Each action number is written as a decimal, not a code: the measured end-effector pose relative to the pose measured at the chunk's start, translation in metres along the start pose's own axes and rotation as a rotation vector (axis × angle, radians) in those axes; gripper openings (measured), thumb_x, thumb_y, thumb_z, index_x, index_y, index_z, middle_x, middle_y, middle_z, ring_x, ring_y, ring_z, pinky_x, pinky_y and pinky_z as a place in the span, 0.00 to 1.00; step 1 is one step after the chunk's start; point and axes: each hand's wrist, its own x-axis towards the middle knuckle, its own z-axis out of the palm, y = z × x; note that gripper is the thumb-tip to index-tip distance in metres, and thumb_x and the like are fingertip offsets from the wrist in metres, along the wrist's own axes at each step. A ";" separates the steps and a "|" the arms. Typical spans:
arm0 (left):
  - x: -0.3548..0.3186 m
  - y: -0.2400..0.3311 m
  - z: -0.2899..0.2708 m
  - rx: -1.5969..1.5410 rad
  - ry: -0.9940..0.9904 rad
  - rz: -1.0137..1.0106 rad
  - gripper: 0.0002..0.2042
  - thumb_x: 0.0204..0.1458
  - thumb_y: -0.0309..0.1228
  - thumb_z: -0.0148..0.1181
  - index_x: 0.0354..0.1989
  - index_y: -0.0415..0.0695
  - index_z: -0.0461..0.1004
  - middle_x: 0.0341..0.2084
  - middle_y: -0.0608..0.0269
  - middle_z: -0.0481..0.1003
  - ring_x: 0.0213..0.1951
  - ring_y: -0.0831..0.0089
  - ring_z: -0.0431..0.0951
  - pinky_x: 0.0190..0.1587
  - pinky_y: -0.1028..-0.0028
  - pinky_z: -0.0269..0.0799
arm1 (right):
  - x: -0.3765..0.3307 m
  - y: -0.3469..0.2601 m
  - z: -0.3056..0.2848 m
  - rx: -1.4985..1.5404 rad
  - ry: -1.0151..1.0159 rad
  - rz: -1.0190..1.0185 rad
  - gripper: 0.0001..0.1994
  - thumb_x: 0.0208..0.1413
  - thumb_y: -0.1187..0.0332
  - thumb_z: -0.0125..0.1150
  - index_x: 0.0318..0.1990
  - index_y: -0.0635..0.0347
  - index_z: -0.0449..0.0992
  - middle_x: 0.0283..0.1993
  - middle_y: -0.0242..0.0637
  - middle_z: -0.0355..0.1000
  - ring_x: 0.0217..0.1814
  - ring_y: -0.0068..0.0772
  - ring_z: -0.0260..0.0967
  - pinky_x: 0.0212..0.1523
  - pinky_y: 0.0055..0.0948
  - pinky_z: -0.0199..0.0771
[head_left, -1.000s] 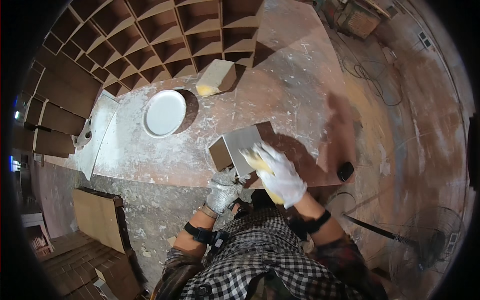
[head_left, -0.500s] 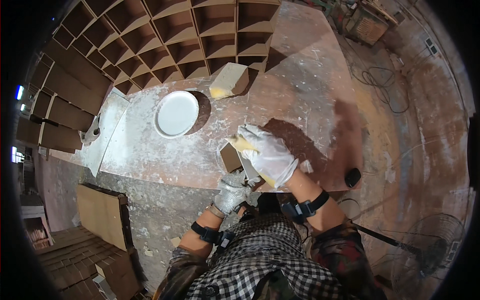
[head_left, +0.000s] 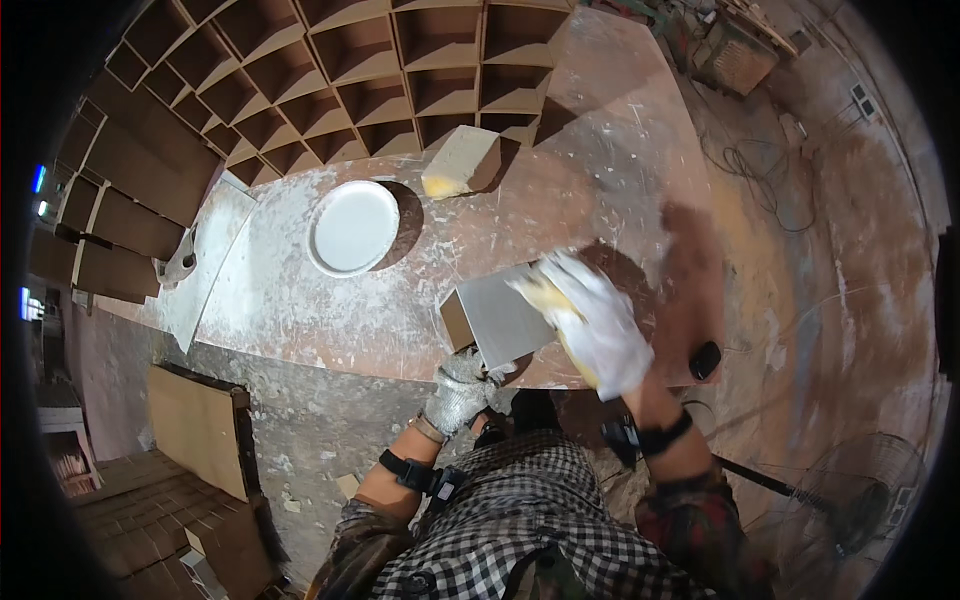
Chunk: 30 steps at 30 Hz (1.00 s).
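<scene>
Black-and-white checked cloth (head_left: 490,510) nearest, along the lower edge. Just beyond, left hand (head_left: 463,388) in a silvery-grey knitted glove, fingers curled and apparently clamped on the near lower edge of a rectangular box (head_left: 505,310), pale grey on its upper face, brown on its left side. Beneath the box, near its front edge, a scuffed reddish-brown tabletop (head_left: 620,150) smeared with white. Over the box's right end, right hand (head_left: 600,330) in a white glove, blurred by motion, fingers pressed around a soft-looking yellow pad (head_left: 544,296); contact between pad and box impossible to make out.

Upper face pale all over, so probably covered or nearly so; brown left side apparently not yet treated; remaining faces hidden, impossible to judge.

Farther off, to the left, round white dish (head_left: 313,240) with a raised rim. Beyond, pale oblong block (head_left: 467,160), yellow at its near end. Farthest, grid of brown compartments (head_left: 366,75), with no pale coating visible.
</scene>
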 end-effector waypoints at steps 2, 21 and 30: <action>0.005 0.006 -0.001 -0.012 0.003 0.000 0.08 0.49 0.28 0.57 0.38 0.47 0.78 0.32 0.53 0.77 0.33 0.53 0.76 0.36 0.62 0.73 | 0.016 0.017 0.017 -0.043 -0.117 0.058 0.21 0.49 0.71 0.55 0.53 0.60 0.72 0.58 0.45 0.68 0.61 0.44 0.63 0.60 0.36 0.64; -0.005 -0.004 -0.007 -0.176 -0.030 -0.062 0.09 0.50 0.28 0.57 0.39 0.43 0.77 0.33 0.53 0.78 0.36 0.57 0.78 0.38 0.65 0.73 | -0.029 -0.014 0.001 0.154 0.087 0.103 0.23 0.44 0.76 0.60 0.53 0.66 0.72 0.55 0.47 0.70 0.58 0.49 0.66 0.60 0.40 0.65; -0.006 -0.015 -0.002 0.169 -0.103 0.125 0.14 0.48 0.34 0.58 0.44 0.47 0.75 0.35 0.52 0.76 0.35 0.56 0.77 0.38 0.63 0.72 | 0.009 -0.019 0.070 -0.375 -0.332 -0.068 0.22 0.50 0.68 0.52 0.55 0.53 0.72 0.60 0.41 0.66 0.63 0.45 0.61 0.64 0.40 0.59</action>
